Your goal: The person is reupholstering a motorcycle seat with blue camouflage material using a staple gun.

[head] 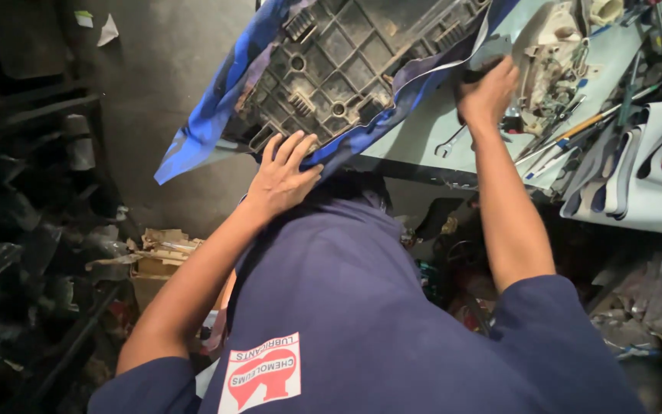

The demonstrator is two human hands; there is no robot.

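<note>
Shirt: navy T-shirt [362,307] with a red and white patch fills the bottom of the view, nearest the camera.
Left hand: left hand [281,178] lies flat with fingers spread on the near edge of the blue cover [216,107], pressing it against the black base; it grips nothing, palm down.
Right hand: right hand [488,92] is curled tight at the far right edge of the cover, fist closed around a dark object; what it holds cannot be told.
Seat: upturned seat base [346,61], black ribbed plastic, dusty, lies tilted on the near left corner of the bench, the blue cover wrapped round its rim.
Bench: pale blue bench [423,130] carries the seat between both hands.
Tools: 1 open-ended spanner [449,142] lies just beside the right wrist; screwdrivers [576,130] lie further right.
Part: cream-coloured mechanical part [549,54] sits beyond the right hand.
Floor: cardboard box [158,257] sits low at left, under the left forearm.
</note>
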